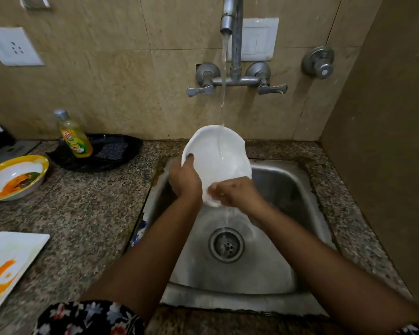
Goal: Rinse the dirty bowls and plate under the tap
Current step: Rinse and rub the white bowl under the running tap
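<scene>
White bowl (218, 160) held tilted over sink (288, 189), under tap (226, 22) water. Left hand (185, 178) fingers clamped on rim; right hand (237, 193) blurred, fingers' state cannot be told. First rinse judged underway. Next: yellow bowl (15, 177), plate (12, 264) left of sink to be fetched.

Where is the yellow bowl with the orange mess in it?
In the head view, the yellow-rimmed bowl sits on the counter at far left, beside the soap bottle and above the white square plate.

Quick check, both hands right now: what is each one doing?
Left hand: grips the rim of the white bowl, thumb over the edge, under the water.
Right hand: on the bowl's lower edge; blurred, so its grip cannot be told.
</scene>
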